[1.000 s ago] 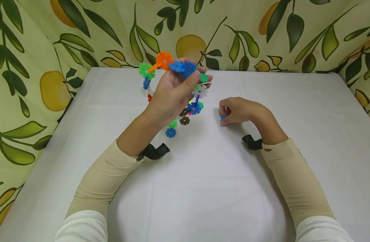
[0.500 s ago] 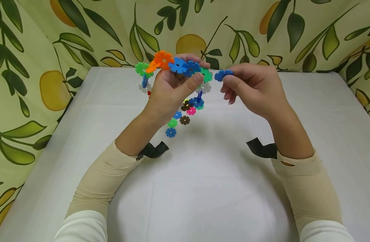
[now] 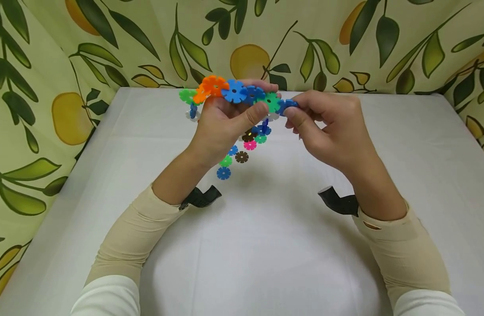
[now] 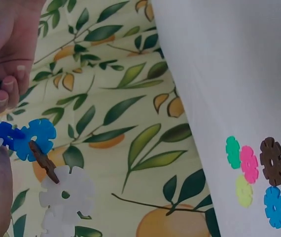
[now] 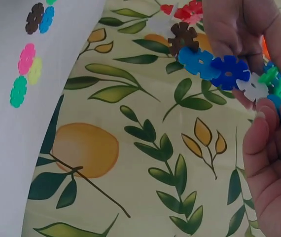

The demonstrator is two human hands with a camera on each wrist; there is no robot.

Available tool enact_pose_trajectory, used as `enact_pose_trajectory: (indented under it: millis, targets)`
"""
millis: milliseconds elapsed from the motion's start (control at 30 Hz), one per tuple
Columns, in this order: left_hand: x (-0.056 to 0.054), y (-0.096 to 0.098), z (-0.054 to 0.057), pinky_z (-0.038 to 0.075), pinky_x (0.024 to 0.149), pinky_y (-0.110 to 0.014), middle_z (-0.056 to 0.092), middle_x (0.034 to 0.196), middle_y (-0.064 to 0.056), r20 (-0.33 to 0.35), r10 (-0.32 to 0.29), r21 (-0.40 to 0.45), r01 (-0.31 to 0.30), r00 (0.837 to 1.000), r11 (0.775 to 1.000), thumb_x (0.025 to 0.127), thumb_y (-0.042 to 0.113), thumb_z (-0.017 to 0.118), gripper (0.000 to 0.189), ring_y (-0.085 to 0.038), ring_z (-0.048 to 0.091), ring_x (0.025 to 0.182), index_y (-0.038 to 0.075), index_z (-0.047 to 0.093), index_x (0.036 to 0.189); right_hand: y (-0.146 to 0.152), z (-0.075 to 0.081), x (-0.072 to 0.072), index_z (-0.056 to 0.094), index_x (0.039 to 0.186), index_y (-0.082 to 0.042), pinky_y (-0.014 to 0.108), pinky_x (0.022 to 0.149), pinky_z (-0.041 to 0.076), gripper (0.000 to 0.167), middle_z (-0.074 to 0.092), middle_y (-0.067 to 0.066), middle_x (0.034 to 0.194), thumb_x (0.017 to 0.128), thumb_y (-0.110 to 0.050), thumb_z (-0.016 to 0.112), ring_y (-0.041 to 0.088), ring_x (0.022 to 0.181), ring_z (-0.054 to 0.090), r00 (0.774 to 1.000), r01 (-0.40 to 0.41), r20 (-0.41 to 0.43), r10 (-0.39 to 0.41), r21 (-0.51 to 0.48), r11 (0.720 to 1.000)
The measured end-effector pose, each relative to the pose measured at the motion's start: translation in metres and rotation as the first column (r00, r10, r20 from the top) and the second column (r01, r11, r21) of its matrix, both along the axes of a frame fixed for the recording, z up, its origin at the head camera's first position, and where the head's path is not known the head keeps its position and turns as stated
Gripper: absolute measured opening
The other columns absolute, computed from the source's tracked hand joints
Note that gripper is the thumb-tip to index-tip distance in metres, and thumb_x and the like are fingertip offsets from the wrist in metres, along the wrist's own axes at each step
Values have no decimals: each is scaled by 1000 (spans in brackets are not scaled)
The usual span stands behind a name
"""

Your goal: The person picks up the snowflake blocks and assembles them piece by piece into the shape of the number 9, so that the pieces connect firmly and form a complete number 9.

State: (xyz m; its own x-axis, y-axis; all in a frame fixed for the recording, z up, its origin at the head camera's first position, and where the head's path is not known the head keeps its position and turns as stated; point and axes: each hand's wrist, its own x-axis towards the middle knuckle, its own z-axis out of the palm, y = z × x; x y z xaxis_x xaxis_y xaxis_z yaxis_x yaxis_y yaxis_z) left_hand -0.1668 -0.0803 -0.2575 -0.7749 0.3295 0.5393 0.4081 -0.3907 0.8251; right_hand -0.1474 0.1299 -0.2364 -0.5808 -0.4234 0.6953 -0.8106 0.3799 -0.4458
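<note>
Left hand (image 3: 222, 125) grips chain of joined discs (image 3: 234, 91), raised above desk (image 3: 265, 245). Right hand (image 3: 329, 129) pinches blue disc (image 3: 287, 105) against chain's green end; looks not fully seated. Loose discs (image 3: 236, 153) on desk below chain, unjoined.

smooth plastic discs (image 3: 234, 91), matt white tablecloth (image 3: 265, 245)

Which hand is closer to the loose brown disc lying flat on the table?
Left. The left hand holds the chain just up and left of the brown disc; its wrist passes close beside it. The right hand is farther off, up and to the right.
</note>
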Motion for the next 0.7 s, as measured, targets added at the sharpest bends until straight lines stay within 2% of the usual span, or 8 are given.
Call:
enact_pose_trajectory:
  millis: [100,267,500,700]
  targets:
    - [1,0,-1,51,96,-45,69,115,-15,-1,-1,-2,1,1000,1000,94,1,67,27,-34,66,106,-6,64,120,-3,0,1,68,87,9,18,65,53,4,68,10,74,90,11,65,14,63,62,1000,19,-18,-19,-5,1000]
    - [2,1,-2,51,97,-46,69,115,-17,32,-9,-2,9,999,1000,95,-2,66,25,-34,65,107,-5,65,119,-5,-2,3,69,87,9,17,61,51,5,67,9,72,90,11,66,11,63,60,999,43,-22,-43,-18,999]
    - [2,3,-3,50,99,-46,67,116,-21,76,4,-20,-3,997,1000,95,-2,65,24,-33,65,109,-4,66,119,-8,-6,2,67,87,9,16,57,49,6,66,9,71,92,7,65,8,62,59,997,71,15,-71,-23,997]
    - [3,3,0,46,104,-41,68,122,-16,142,-23,-12,25,990,1000,99,-6,55,30,-28,62,120,-5,61,129,-7,-7,-3,62,97,13,21,54,52,5,65,11,73,93,10,63,11,57,58,994,-25,100,37,-118,993]
